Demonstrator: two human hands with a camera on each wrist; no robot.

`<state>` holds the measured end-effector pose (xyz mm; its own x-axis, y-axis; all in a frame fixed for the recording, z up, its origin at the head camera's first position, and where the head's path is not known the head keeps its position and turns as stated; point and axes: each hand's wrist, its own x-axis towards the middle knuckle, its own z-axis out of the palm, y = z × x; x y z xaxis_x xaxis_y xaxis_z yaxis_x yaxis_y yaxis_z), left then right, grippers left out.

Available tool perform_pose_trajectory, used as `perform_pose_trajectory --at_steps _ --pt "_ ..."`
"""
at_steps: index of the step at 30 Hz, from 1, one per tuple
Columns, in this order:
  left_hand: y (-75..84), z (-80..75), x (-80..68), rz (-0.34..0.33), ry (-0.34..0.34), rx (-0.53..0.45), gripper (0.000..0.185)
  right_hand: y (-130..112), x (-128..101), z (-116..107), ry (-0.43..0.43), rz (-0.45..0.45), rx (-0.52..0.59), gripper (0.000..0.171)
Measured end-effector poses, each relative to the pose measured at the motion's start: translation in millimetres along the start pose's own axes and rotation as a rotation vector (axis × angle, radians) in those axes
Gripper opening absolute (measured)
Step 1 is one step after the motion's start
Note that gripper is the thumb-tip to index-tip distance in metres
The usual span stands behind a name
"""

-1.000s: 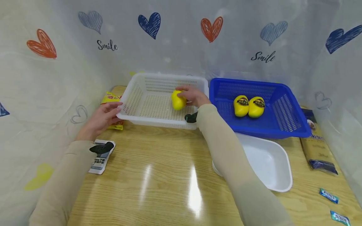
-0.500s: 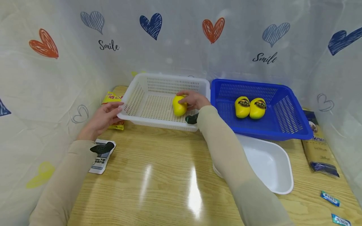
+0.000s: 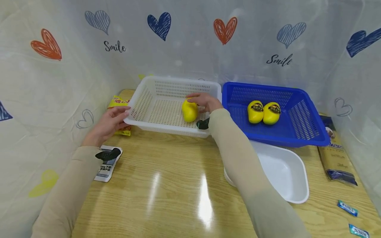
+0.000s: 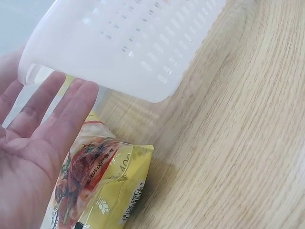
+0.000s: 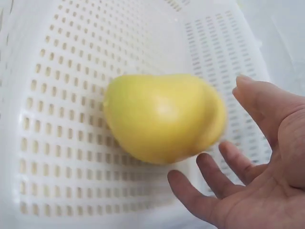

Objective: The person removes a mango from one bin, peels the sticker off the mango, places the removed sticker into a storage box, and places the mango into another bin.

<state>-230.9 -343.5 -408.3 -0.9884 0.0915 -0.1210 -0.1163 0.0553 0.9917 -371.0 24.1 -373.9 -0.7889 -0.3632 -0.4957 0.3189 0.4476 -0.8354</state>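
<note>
Yellow mango (image 5: pixel 162 117) in white basket (image 3: pixel 143 99), right hand (image 5: pixel 257 171) open beside it

My head camera looks forward and down across the table (image 3: pixel 166 195); each wrist camera sits close, the left beside the white basket (image 4: pixel 128 43) corner, the right peering inside it. All three share that basket.

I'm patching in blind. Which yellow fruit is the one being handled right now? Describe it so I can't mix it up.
Find the white basket, left of the blue basket. The fruit lies inside it by the right hand. Unlike the two labelled fruits in the blue basket, it sits alone and shows no label.
</note>
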Motion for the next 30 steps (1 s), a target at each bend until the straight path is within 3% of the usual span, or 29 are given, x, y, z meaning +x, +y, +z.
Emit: perform_pose_trajectory --at_steps 7,10,15,18,22,26,30 --pt "-0.2 4.3 6.9 -0.016 -0.013 0.033 0.049 -42.6 -51.2 -42.2 -0.014 -0.129 -0.207 0.043" --pt "0.6 5.8 7.7 -0.019 -0.013 0.042 0.049 -60.8 -89.5 -63.1 -0.014 -0.218 -0.348 0.044" --pt "0.1 6.4 7.0 -0.014 -0.016 0.030 0.050 -65.8 -165.8 -90.3 0.113 -0.384 -0.577 0.047" --pt "-1.1 5.0 4.7 -0.014 -0.009 0.016 0.049 -51.4 -207.0 -98.9 0.200 -0.484 -0.685 0.044" --pt "-1.9 3.7 1.4 -0.013 -0.003 0.019 0.048 -12.4 -250.6 -107.4 0.299 -0.597 -0.761 0.034" --pt "-1.7 2.8 0.2 -0.013 0.003 0.027 0.049 36.4 -283.2 -115.6 0.372 -0.539 -0.728 0.030" --pt "-0.2 2.0 -1.0 -0.027 0.003 0.027 0.051 83.2 -306.4 -124.6 0.454 -0.460 -0.619 0.030"
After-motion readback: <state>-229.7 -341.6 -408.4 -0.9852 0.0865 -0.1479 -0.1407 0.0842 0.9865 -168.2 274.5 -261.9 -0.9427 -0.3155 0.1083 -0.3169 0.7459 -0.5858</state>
